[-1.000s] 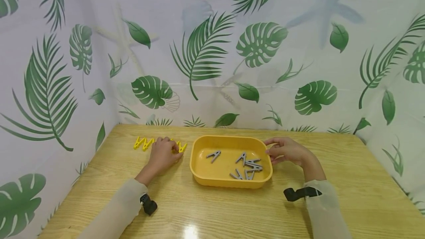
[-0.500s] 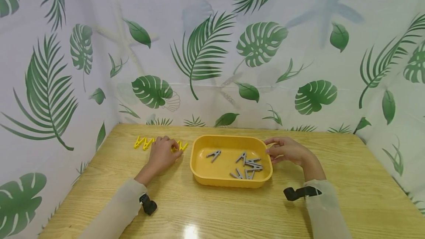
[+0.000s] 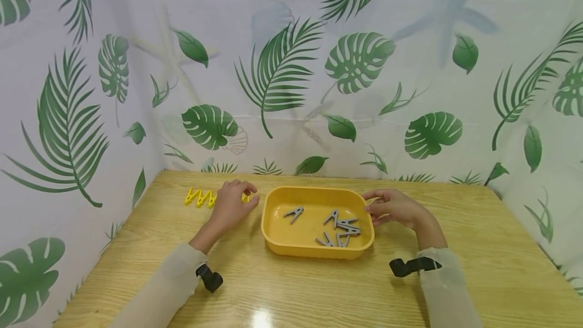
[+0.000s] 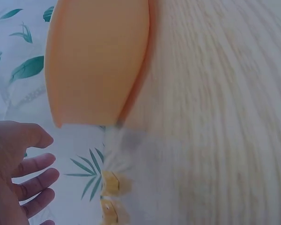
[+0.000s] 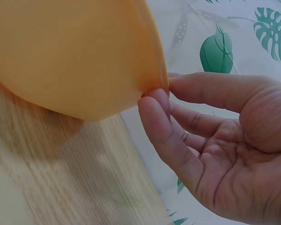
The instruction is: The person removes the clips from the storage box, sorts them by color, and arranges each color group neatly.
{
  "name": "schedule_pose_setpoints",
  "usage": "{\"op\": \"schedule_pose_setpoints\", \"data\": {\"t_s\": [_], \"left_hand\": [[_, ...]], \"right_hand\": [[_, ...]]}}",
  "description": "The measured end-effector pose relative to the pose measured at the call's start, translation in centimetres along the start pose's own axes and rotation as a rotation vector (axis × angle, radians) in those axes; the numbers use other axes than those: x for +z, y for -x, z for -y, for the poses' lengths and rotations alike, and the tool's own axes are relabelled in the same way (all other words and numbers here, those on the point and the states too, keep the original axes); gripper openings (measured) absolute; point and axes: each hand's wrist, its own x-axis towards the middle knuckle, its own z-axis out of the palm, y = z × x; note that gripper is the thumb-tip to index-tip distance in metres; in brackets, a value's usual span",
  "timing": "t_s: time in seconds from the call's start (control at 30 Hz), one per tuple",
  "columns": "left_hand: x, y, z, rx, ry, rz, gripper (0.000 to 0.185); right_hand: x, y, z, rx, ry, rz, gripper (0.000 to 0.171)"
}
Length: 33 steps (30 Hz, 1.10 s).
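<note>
Two yellow pegs [image 3: 199, 197] are left outboard of the left hand [image 3: 231, 205], fingers relaxed, empty. Tray [image 3: 273, 227] rim is pinched by right hand [image 3: 392, 207]; hold should be kept steady.

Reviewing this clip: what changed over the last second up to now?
The left hand lifted off the row of yellow clothespins and moved toward the yellow tray; its fingers look relaxed and hold nothing in the wrist view. More pins show now. The right hand stayed at the tray's right rim, the grey clothespins unmoved.
</note>
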Motion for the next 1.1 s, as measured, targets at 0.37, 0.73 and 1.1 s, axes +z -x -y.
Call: {"op": "schedule_pose_setpoints", "data": {"t_s": [0.37,0.73,1.1], "left_hand": [[0.1,-0.8,-1.3,0.000,0.099,0.024,0.026],[0.8,-1.5,-3.1,-0.010,0.262,0.054,0.026],[2.3,-1.3,-6.2,0.233,0.113,0.012,0.022]], "right_hand": [[0.1,0.1,0.2,0.000,0.003,0.000,0.057],[0.2,0.1,0.2,0.007,-0.001,-0.009,0.059],[0.3,0.1,0.4,0.013,0.013,-0.020,0.057]]}}
